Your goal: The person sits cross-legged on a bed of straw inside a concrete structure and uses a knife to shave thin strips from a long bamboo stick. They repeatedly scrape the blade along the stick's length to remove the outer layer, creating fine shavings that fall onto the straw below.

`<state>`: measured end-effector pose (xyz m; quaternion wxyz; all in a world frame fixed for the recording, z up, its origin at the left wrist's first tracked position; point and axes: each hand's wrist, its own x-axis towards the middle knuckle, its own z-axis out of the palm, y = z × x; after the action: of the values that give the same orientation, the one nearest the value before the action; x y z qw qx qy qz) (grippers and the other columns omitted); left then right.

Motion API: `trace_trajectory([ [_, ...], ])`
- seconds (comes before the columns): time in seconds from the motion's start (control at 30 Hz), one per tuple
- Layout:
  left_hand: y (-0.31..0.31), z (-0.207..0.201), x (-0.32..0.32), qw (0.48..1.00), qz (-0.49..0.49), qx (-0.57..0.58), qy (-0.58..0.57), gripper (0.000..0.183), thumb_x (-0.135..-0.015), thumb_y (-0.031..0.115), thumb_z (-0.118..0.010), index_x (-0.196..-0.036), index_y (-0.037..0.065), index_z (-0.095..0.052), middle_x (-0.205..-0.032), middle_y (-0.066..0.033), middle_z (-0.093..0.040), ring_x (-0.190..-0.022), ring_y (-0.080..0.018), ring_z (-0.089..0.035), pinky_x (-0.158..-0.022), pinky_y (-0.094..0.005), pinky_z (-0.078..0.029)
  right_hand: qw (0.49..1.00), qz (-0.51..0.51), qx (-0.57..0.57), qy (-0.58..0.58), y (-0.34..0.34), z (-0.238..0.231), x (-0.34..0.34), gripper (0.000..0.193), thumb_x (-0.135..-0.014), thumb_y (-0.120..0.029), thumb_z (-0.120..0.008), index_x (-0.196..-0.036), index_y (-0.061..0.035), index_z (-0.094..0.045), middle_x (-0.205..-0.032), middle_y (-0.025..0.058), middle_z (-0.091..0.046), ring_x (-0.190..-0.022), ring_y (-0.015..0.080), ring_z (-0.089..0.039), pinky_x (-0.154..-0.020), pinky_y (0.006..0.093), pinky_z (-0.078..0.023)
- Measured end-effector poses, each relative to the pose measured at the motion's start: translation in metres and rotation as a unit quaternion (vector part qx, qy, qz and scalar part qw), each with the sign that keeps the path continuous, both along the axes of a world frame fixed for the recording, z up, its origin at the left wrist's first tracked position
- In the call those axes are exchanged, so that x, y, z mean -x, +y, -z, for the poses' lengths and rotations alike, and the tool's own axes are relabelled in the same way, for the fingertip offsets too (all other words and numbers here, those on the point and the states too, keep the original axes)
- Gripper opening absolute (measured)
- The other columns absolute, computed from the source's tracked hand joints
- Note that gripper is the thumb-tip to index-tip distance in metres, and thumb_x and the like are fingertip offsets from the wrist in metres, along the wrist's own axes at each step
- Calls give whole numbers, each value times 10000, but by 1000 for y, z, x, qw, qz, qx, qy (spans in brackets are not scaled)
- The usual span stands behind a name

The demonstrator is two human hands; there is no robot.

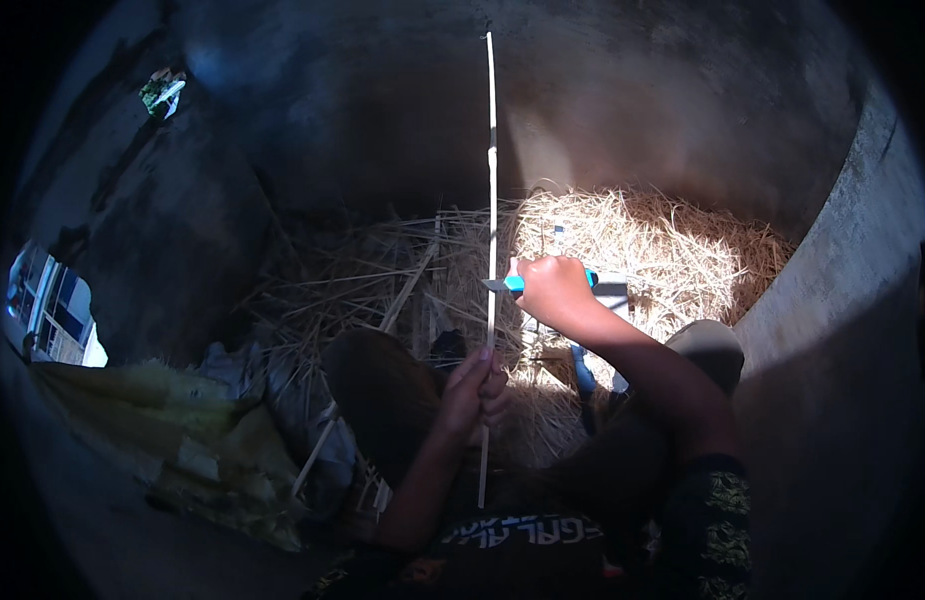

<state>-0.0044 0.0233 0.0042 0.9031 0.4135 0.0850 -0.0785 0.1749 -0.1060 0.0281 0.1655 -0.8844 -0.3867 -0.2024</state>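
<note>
- Runs nearly upright in view as a long, thin, pale strip (493,210), with a node (493,154) toward its top.
- Crosses the strip's middle as a blue-handled knife (515,284), grey blade (496,286) bared, handle (592,279) to the strip's right.

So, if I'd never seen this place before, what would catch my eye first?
Probably the long pale strip, upright in mid-picture before the dark wall, with the left hand wrapped around its lower part. Next would come the blue-handled cutter in the right hand, its blade at the strip, and the sunlit pale shavings heaped beyond, to the right.
</note>
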Motion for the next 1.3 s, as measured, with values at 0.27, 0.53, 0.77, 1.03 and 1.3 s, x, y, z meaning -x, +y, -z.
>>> trace_trajectory([
  [0.27,5,8,3,999,7,4,45,223,-1072,347,-397,-914,195,-434,-608,60,-323,-426,-57,-250,-369,-225,-183,996,-71,59,13,17,13,20,99,-765,-168,-630,-767,-72,-655,-679,122,-684,-642,314,-702,-554,438,-536],
  [0.53,-4,4,0,997,-36,-50,56,272,-1072,366,-390,-875,178,-411,-596,50,-291,-412,-64,-226,-364,-231,-179,993,-60,28,-103,24,20,-5,91,-724,-138,-636,-709,-50,-657,-627,133,-673,-608,304,-705,-521,401,-547],
  [0.77,-13,4,14,995,46,-61,71,265,-1067,369,-407,-885,177,-422,-587,50,-312,-405,-64,-250,-358,-229,-194,981,181,64,-23,-9,-11,-67,140,-765,-137,-627,-726,-66,-741,-712,152,-708,-696,304,-729,-588,408,-565],
  [1.03,-13,5,15,993,95,-43,52,257,-1063,367,-426,-886,181,-421,-584,54,-312,-411,-56,-250,-360,-225,-195,967,238,-21,-87,-33,-14,-100,153,-774,-138,-595,-720,-76,-725,-678,149,-703,-643,319,-719,-564,428,-561],
  [1.3,-23,5,16,992,97,-71,31,251,-1062,362,-432,-893,177,-415,-601,51,-342,-428,-58,-275,-374,-224,-215,956,264,-63,-108,-44,-11,-112,149,-780,-136,-589,-723,-37,-684,-708,200,-689,-664,365,-709,-590,466,-561],
])
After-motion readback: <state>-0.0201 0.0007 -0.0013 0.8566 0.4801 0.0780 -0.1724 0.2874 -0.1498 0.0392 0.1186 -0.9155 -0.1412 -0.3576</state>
